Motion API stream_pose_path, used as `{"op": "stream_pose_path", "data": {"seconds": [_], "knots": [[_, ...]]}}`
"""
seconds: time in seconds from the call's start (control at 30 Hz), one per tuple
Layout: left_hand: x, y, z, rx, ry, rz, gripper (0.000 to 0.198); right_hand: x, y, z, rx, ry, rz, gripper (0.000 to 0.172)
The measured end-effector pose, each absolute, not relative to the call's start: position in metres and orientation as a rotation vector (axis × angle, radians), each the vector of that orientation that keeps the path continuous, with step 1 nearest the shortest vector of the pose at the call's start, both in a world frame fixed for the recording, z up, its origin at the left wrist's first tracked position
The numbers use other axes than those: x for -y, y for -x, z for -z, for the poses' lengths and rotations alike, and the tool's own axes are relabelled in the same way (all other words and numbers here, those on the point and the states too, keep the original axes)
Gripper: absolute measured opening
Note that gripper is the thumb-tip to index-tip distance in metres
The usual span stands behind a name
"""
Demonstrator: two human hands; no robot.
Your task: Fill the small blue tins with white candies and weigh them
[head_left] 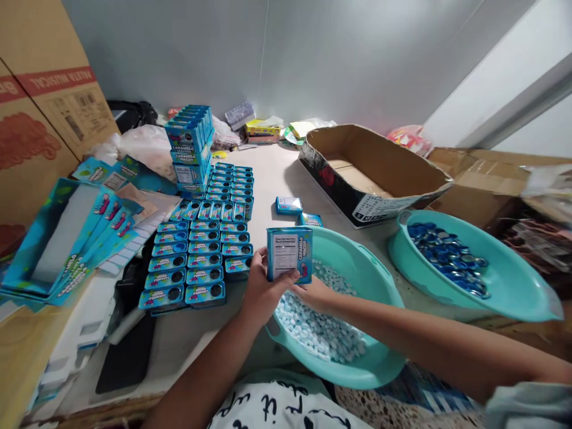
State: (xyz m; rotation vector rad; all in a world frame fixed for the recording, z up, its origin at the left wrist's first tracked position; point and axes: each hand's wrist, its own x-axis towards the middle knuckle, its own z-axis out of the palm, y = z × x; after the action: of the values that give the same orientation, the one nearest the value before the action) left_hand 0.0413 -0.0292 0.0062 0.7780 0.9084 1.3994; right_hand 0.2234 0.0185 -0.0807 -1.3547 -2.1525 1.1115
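My left hand grips a small blue candy box upright by its lower edge, its white label facing me. Just behind it, my right hand hovers over the teal basin of small white-blue candies; its fingers are curled under the box and mostly hidden. To the left, rows of flat blue tins cover the table, with a stack of the same boxes behind them.
A second teal basin on the right holds blue round lids. An open cardboard box stands behind it. Two loose tins lie near the basin. Flattened blue display cartons and a large carton crowd the left.
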Motion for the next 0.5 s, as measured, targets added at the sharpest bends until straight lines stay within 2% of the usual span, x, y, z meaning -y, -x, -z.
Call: {"op": "stream_pose_path", "data": {"seconds": [0.23,0.4,0.5], "knots": [[0.029,-0.053,-0.002,-1.048,-0.815,-1.493,0.051,0.018,-0.204,0.06,1.84,1.384,-1.491,0.063],[0.025,-0.062,-0.003,-1.19,-0.858,-1.516,0.045,0.03,-0.185,0.038,1.317,1.455,-1.715,0.057],[0.019,-0.066,-0.006,-1.205,-0.87,-1.477,0.055,0.033,-0.182,0.033,1.089,1.506,-1.852,0.054]]}}
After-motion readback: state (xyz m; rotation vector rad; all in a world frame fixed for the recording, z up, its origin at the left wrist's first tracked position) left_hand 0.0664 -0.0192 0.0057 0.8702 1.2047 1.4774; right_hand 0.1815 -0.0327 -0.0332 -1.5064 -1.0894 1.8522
